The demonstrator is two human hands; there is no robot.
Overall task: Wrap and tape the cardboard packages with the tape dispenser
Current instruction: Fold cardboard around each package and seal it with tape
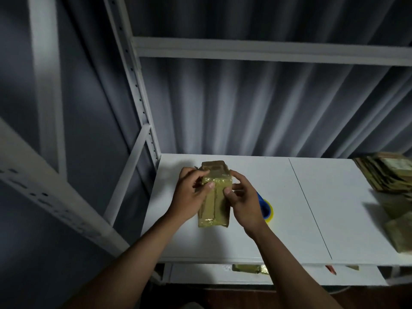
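While the white metal shelving upright [142, 103] rises at the left against the grey pleated curtain [256, 108], the person's left hand [189, 192] curls around the left edge of the cardboard package [215, 204], its thumb pressed flat on the glossy taped top face. The package, brown and wrapped in shiny clear tape, sits over the left part of the white shelf surface [289, 219], its near end low by the surface and its far end raised between the two hands; whether it touches the surface cannot be told. The right hand [243, 199] grips the package's right edge, thumb on the top face just beside the other thumb and fingers bent around the side. Just right of that hand, partly hidden behind it, lies the tape dispenser [267, 209], a blue and yellow roll resting on the shelf. Farther right, a thin seam crosses the surface, and at the far right edge a stack of brown cardboard pieces [388, 172] lies, blurred.
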